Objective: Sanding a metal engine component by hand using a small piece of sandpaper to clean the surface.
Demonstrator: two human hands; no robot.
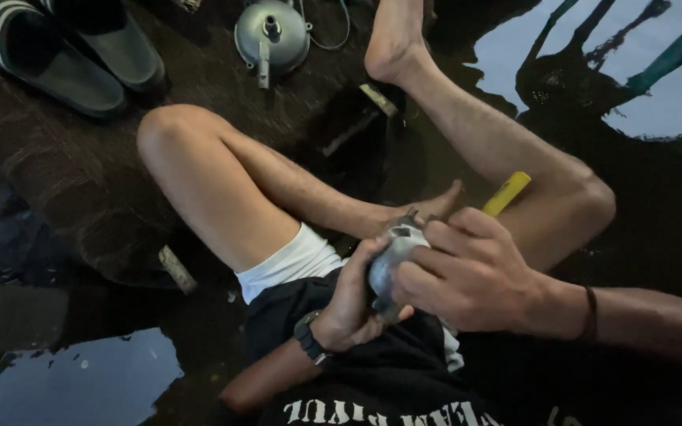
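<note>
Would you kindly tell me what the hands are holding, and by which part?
Both hands clasp a small grey metal part: the left hand cups its near side, the right hand wraps over its far side.

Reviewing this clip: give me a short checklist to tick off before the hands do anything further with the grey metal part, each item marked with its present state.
1. Left hand grips the grey metal part from below: ok.
2. Right hand wraps over the part from the right: ok.
3. Part held above the lap, clear of the wet floor: ok.
4. Yellow-handled tool within reach: ok, it shows just behind the right hand; whether that hand holds it, cannot tell.
5. Round metal cover lies apart near the foot: ok.
6. Working face of the part visible: not ok, the fingers hide it.
</note>
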